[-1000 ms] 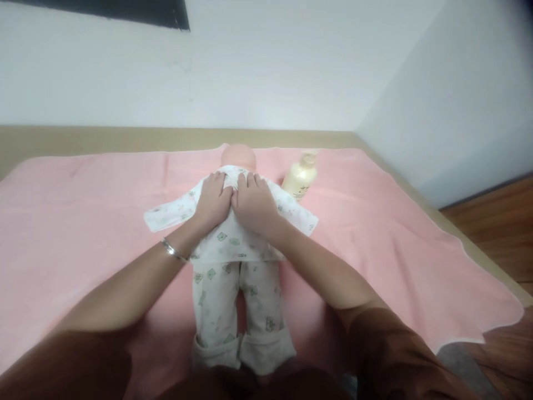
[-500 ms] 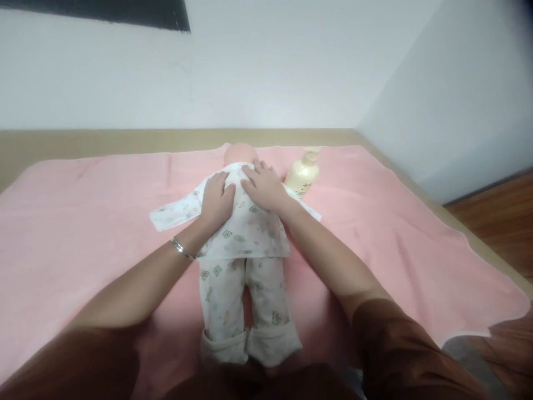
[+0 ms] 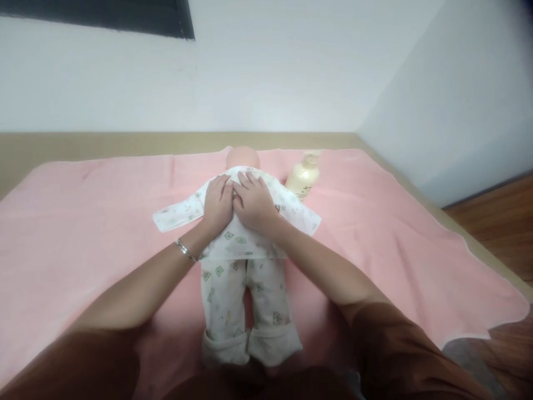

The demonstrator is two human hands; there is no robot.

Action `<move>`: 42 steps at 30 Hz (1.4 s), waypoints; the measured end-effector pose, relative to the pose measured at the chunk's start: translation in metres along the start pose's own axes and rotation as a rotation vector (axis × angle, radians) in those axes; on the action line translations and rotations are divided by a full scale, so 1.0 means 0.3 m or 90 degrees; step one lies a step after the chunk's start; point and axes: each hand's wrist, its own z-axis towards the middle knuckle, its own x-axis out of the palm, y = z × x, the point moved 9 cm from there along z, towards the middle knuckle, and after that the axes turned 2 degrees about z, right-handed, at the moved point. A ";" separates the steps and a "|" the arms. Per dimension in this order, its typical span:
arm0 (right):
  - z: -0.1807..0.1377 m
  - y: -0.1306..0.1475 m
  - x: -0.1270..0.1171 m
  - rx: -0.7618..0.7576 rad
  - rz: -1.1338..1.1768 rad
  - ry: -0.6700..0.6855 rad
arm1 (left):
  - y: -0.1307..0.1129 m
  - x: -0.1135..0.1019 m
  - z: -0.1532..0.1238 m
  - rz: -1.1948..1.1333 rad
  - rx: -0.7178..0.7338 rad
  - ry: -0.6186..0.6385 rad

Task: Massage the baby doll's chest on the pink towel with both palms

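A baby doll (image 3: 244, 244) lies stretched out in front of me, its bald head (image 3: 242, 157) at the far end. It wears a white long-sleeved top and white trousers (image 3: 225, 300) with small green prints, the trouser cuffs turned up. My left hand (image 3: 219, 204) rests flat on the left side of the top's upper part, fingers pointing away from me. Beside it, my right hand (image 3: 255, 204) lies flat with its fingers stretched out. The two thumbs meet near the middle. Both sleeves spread out sideways on the pink blanket.
A pale yellow pump bottle (image 3: 303, 176) stands right of the doll's head, close to the right sleeve. The pink blanket (image 3: 91, 222) covers a tan surface (image 3: 75, 145) against a white wall. Wooden floor (image 3: 506, 216) shows at the right.
My right hand has slid left and a little toward me, from the doll's right shoulder to beside my left hand. More of the right sleeve shows. My left hand stays in place.
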 end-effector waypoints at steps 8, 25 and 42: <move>-0.005 -0.027 -0.125 0.015 0.088 -0.158 | 0.009 0.000 -0.004 0.006 -0.025 0.004; 0.006 -0.041 -0.056 -0.069 0.095 -0.161 | -0.002 -0.001 -0.006 0.048 -0.033 0.009; 0.027 -0.039 -0.095 -0.039 0.092 -0.114 | -0.009 -0.002 -0.005 0.039 -0.030 0.013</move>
